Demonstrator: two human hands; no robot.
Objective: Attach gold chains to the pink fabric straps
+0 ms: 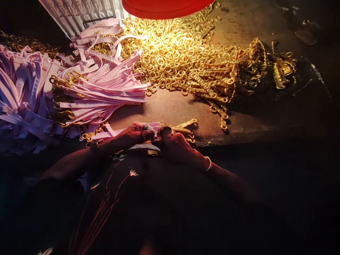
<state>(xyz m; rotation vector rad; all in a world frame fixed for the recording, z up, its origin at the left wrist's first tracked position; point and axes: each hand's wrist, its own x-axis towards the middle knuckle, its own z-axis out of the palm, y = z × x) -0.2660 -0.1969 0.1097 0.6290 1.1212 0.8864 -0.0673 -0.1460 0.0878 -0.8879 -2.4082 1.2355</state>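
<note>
At the table's front edge my left hand (134, 132) is closed, its covered fingertips pinching near the end of a pink strap (106, 134). Close on its right, my right hand (176, 141) is also closed, fingertips together in shadow; the small piece between the two hands is too dark to make out. Just behind my right hand lie several gold braided pieces with ring ends (186, 124). A gold chain piece (91, 134) rests by my left wrist.
Behind my hands a bundle of pink straps (114, 92) lies beside a heap of gold rings (164, 56). More straps (23, 88) pile up at the left. Gold braided pieces (209, 79) spread rightwards. A red lamp shade (167, 7) hangs over the brown table (159, 109).
</note>
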